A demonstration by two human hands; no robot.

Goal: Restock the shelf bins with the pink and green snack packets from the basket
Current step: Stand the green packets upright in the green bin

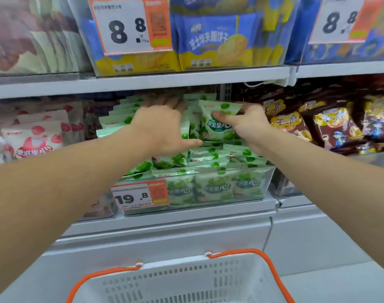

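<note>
Two bare hands reach into the clear shelf bin at the centre of the frame, where green snack packets are heaped nearly to the rim. The right hand, right of centre, pinches one green packet by its right edge, the forefinger laid across its printed face and the thumb hidden behind. The packet stands upright, long axis vertical, label facing the camera, atop the pile toward the back of the bin. The left hand, just left of it, lies palm down over the stacked packets, thumb stretched out toward the held packet and the other fingers curling over the rear row; whether they grip anything there cannot be told. The held packet sits directly between the two hands, touching the right fingers and just beside the left thumb, so the right hand is the one placed to set it down, probably into the gap the left hand seems to be holding open. Pink snack packets fill the neighbouring bin at middle left. The white basket with orange handles waits at bottom centre; what shows of it holds no packets, so restocking looks close to done.
</note>
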